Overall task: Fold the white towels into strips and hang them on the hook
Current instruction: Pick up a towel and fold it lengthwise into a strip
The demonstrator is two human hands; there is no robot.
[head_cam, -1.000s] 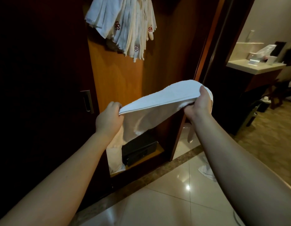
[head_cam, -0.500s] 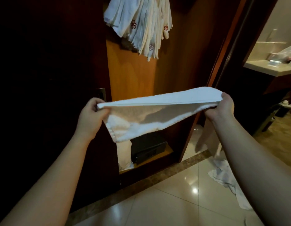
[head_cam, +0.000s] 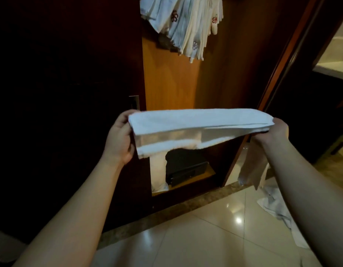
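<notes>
I have the towel (head_cam: 195, 124) stretched out level in front of me, one end in each hand, at about the height of the open wardrobe (head_cam: 170, 83). It is white terry, folded lengthwise into a long band. The top face lies flat and smooth, and along the near edge I can see several stacked layers. The fold is not tidy underneath: a lower flap sags below the band on the left half, showing a smooth woven border stripe and a fluffy hem, and it tapers away toward the right.

My left hand (head_cam: 119, 140) grips the left end, fingers curled behind the cloth and thumb on the near side. My right hand (head_cam: 272, 132) pinches the right end, fingers clenched on the folded layers.

Above, a bunch of towels (head_cam: 188, 26) already hangs inside the wardrobe, folded into narrow strips, some with small red flower emblems. I cannot see the hook itself; it is beyond the top of the view.

Low in the wardrobe sits a dark safe (head_cam: 186, 168) on a shelf, with a white cloth (head_cam: 158, 172) just beside it on the left. More white cloth (head_cam: 278, 209) lies crumpled on the glossy tiled floor (head_cam: 205, 239) to my right.
</notes>
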